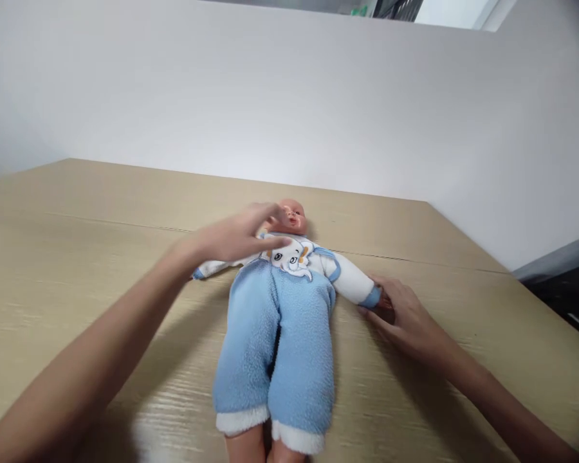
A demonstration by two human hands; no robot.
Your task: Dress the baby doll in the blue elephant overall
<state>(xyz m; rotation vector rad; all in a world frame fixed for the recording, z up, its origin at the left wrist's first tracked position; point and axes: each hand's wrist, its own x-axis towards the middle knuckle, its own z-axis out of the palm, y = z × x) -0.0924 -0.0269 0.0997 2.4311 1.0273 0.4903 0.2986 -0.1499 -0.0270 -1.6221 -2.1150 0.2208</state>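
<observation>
**Fingers at a doll's collar and cuff**

Fingers [263, 212] of the left hand [241, 236] are stretched out and loose, not curled round anything. They lie over the doll [282, 308] at its collar and shoulder, just below the chin, in the middle of the frame. They are slightly blurred, so how firmly they press cannot be told. The left forearm reaches from there to the lower left corner.

Right of centre, the right hand [408, 318] lies low on the table [77, 257]. Its thumb and fingers [372, 315] close on the doll's small hand where it comes out of the blue cuff of the white sleeve [350, 283], thumb above and forefinger beneath. The right forearm leaves the frame at the lower right.

The doll lies on its back along the middle of the frame, head [292, 215] towards the top, legs towards the bottom edge. It wears a white top with a cartoon elephant [292, 260] on the chest and blue fleece trousers [280, 347] with white cuffs; the bare feet are cut off by the bottom edge. Its other arm points left, half hidden under the left wrist.

The table is pale wood and fills the lower half. A plain white wall [289, 96] stands behind it across the upper half.
</observation>
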